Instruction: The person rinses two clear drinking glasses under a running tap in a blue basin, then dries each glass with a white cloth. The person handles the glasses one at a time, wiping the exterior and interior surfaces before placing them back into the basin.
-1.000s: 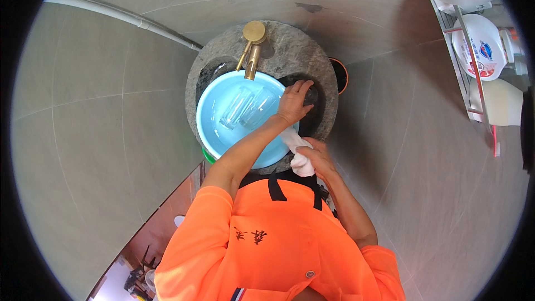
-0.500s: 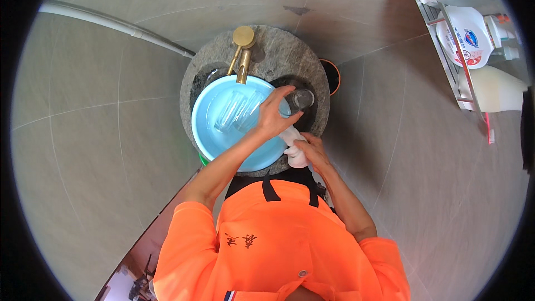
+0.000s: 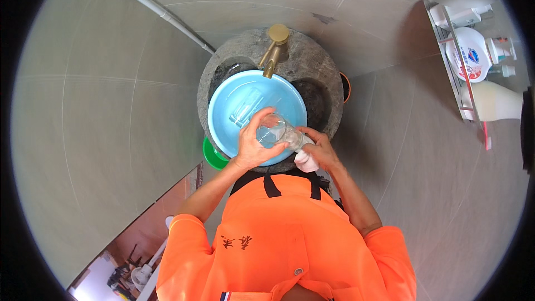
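My left hand (image 3: 254, 144) is wrapped round a clear glass vessel (image 3: 271, 128), which is tilted over the front right part of a light-blue basin (image 3: 215, 125). My right hand (image 3: 322, 151) grips a crumpled white cloth (image 3: 306, 161) against the narrower end of the glass vessel. Part of that end is hidden by the fingers and the cloth. Inside the basin, behind my left hand, lies another clear glass piece (image 3: 247, 107); its exact shape is hard to make out.
The basin sits in a round grey stone sink (image 3: 315, 50) under a brass faucet (image 3: 273, 61). A green bowl (image 3: 214, 158) shows below left. Bottles (image 3: 471, 56) stand on a wall rack (image 3: 446, 50) at far right. A white pipe (image 3: 167, 14) runs along the wall.
The glass vessel and my left hand have come from the sink's right side toward me, over the basin's front. The cloth now meets the vessel's narrower end. The whole view has shifted slightly.
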Demonstrator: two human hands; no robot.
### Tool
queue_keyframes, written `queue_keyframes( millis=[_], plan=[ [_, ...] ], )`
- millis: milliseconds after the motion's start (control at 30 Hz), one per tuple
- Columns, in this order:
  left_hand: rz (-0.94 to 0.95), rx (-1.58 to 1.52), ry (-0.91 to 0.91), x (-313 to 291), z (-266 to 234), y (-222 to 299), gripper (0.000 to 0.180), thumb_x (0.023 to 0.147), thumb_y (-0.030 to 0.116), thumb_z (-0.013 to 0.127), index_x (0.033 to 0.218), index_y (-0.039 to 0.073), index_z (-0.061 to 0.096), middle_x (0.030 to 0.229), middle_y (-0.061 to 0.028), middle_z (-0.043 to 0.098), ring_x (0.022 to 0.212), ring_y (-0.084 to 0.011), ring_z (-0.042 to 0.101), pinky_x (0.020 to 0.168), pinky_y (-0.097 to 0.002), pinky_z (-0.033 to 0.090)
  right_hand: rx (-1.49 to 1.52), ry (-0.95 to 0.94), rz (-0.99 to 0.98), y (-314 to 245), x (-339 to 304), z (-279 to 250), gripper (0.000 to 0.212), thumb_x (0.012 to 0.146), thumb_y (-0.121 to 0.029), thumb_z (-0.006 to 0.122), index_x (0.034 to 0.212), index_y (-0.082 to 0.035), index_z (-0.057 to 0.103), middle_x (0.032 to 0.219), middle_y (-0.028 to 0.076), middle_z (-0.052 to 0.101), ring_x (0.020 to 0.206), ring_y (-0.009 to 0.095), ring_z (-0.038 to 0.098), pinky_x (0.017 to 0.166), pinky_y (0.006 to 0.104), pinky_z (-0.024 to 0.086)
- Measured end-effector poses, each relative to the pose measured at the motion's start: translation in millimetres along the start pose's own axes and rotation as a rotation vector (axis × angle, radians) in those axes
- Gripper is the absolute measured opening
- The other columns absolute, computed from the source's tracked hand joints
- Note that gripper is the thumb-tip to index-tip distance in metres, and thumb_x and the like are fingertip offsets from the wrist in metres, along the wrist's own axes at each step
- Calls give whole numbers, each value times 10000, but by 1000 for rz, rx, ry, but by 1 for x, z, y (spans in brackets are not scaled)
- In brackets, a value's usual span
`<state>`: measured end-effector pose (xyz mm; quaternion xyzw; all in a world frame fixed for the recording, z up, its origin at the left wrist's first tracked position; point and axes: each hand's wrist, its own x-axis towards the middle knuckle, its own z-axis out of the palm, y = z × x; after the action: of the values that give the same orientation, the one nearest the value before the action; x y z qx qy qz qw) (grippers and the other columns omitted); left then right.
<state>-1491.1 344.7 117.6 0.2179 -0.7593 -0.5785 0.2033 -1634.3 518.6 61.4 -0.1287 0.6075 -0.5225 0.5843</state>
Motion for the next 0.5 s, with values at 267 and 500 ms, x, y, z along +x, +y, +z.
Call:
queue_keyframes(
  millis=[267,500],
  plan=[
    [-142,-411,162,-21,42,-34,774,677,183,841,1313,48,422,1029,-96,615,996,-192,610,858,-339,501,6,12,-17,11,-6,31,510,756,33,541,1266,35,540,1048,151,651,906,189,640,774,306,518],
    [-178,-237,124,-21,8,-27,697,648,151,832,1244,60,483,1007,-95,627,954,-183,637,821,-324,520,-130,-22,-16,-2,-3,31,452,754,37,516,1199,46,593,1058,143,661,906,179,645,766,303,522]
  ],
)
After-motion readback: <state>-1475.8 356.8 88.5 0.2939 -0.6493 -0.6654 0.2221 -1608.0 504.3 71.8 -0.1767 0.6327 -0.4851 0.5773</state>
